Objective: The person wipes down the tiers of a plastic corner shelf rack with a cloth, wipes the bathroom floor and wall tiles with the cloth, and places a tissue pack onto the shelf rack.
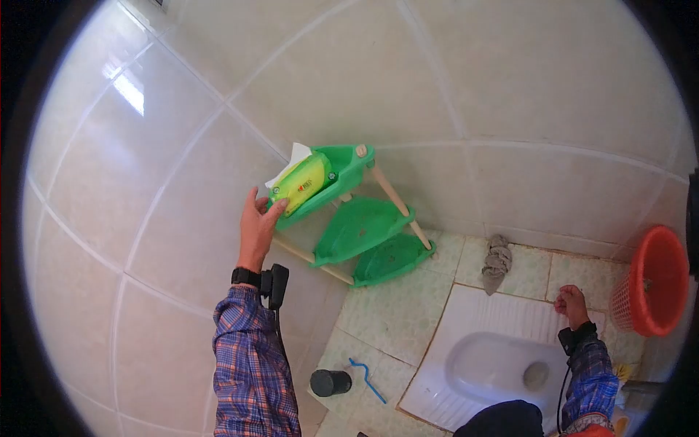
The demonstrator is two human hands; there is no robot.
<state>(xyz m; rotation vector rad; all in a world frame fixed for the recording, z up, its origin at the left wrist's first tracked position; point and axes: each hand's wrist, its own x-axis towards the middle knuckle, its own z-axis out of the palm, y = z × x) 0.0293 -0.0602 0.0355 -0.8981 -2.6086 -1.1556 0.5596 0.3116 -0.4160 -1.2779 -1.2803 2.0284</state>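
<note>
A yellow-green tissue pack [302, 185] with a white tissue sticking out lies tilted in the top tier of a green three-tier corner shelf [357, 231]. My left hand [261, 222] is at the pack's near left end, its thumb on the wrapper and its fingers around the outer corner; part of the grip is hidden. My right hand [571, 304] hangs low above the floor beside the squat toilet [495, 364], fingers curled in and nothing visible in them. A red plastic basket [659, 284] stands to its right.
A grey twisted cloth [497, 264] lies on the floor by the wall. A black cylinder [330, 382] and a bent blue stick [368, 380] are on the floor tiles, lower middle. Tiled walls [328, 80] meet behind the shelf.
</note>
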